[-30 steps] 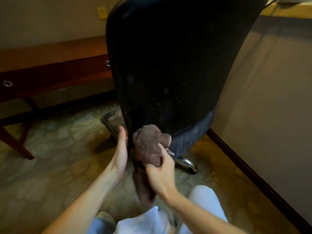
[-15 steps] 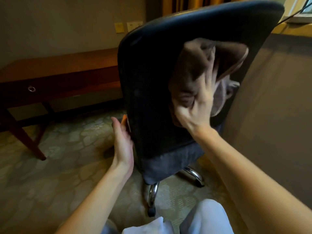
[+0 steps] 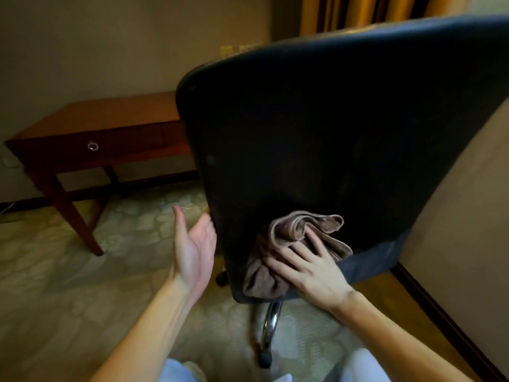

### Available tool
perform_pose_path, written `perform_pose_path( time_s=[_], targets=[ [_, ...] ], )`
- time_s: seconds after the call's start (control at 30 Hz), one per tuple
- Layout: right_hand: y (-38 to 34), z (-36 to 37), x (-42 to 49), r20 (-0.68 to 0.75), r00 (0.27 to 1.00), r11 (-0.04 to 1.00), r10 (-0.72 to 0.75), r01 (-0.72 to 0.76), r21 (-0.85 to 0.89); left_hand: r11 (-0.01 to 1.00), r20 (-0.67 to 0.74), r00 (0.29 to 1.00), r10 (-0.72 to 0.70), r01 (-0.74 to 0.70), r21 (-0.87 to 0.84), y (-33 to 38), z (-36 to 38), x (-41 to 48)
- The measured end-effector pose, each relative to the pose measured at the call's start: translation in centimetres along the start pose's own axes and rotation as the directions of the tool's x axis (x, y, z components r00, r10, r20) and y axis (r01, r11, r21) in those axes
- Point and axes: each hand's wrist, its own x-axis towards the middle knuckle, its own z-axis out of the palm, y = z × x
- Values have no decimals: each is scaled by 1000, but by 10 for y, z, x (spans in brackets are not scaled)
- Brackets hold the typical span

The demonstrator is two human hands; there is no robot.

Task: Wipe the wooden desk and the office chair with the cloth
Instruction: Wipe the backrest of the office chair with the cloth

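At the far left the wooden bench (image 3: 110, 119) stands against the wall on the patterned carpet (image 3: 68, 285), well apart from both hands. Nothing on its top shows whether it has been wiped, so I would count it as possibly still to do.

Nearer, the left hand (image 3: 194, 249) has loosened. Half a second ago it clasped the left edge of the office chair (image 3: 330, 139); now its grip is apart, palm turned to the chair, thumb up, fingertips just meeting that edge. It steadies the chair lightly, if at all.

To the right, the brown cloth (image 3: 289, 232) has travelled. Half a second ago it was pressed high on the back of the backrest, and it now lies bunched against the low edge of that panel, above the chrome leg (image 3: 271, 318). The right hand (image 3: 314, 271) lies flat on it, fingers spread and straight, pressing it to the chair without clamping it.

That reads as one full downward stroke over the right part of the backrest. The left part of the panel, the seat and the base probably remain. With the left hand's hold this slack, a firm next stroke may swivel or roll the chair away.
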Motion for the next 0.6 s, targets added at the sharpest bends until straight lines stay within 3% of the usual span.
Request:
perform_pose_path(
  time_s=[0.17, 0.27, 0.43, 0.6],
  targets=[
    [18, -79, 100, -365, 930, 999, 41, -32, 32, 981, 62, 997, -47, 58, -184, 4, -15, -2],
    [21, -123, 165, -482, 876, 996, 16, -57, -71, 966, 47, 997, -64, 74, -248, 8, -20, -4],
    [3, -95, 188, -359, 933, 989, 30, -81, -127, 962, 68, 995, -67, 82, -261, 13, -28, -2],
    [-22, -22, 160, -223, 973, 997, -56, 65, 32, 926, 91, 995, -36, 67, -372, 8, -45, 12]
  ],
)
